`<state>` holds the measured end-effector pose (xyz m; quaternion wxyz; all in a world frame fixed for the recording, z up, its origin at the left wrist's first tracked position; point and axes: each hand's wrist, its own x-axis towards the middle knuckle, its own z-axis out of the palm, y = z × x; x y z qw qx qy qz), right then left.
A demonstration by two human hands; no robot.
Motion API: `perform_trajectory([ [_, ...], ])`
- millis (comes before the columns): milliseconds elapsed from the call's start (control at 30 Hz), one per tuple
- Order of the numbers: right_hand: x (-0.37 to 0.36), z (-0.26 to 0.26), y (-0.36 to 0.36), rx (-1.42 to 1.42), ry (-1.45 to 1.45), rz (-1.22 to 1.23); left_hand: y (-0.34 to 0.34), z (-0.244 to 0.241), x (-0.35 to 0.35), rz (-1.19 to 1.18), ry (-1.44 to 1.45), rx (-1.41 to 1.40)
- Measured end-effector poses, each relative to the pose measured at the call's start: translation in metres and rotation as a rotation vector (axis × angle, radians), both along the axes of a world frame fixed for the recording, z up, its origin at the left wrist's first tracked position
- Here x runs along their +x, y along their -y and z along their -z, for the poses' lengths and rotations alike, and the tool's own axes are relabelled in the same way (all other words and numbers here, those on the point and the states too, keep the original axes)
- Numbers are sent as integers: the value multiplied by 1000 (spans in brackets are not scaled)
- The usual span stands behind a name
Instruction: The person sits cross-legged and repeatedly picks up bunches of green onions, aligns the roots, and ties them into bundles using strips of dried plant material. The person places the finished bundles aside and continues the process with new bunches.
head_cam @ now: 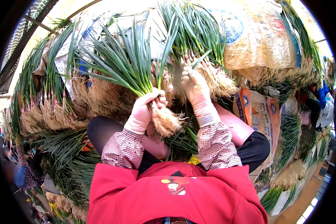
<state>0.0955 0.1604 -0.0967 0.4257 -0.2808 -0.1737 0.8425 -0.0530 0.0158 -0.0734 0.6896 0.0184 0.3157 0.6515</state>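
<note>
My left hand (145,110), in a thin pale glove, grips a bunch of green garlic plants (134,67) around the stems. Their long leaves fan up and away from me, and the pale, shaggy roots (168,120) hang below the fist towards the right. To its right is my right hand (196,91), gloved too, raised with curled fingers in front of the stacked plants. A thin leaf rises beside its thumb and a brown blur lies by its fingertips; whether it holds a stalk is unclear.
A long heap of rooted plants (106,92) runs across in front of me, partly under woven sacks (263,42). Loose greens (70,159) lie at my left. A printed sack (264,117) and more bundles (289,137) are at right. Other people (25,170) are at both edges.
</note>
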Motion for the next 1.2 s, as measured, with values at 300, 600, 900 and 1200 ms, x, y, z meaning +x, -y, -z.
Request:
perform_trajectory([
  [300, -20, -24, 27, 422, 647, -477, -1, -22, 9, 136, -345, -143],
  [600, 6, 22, 44, 515, 524, -1026, 10, -67, 4, -80, 36, 240],
  [900, -18, 4, -104, 1200, 1603, -370, -8, -42, -15, 51, -172, 27],
  [1200, 32, -68, 2, 841, 844, -1136, -16, 16, -10, 73, -106, -69],
])
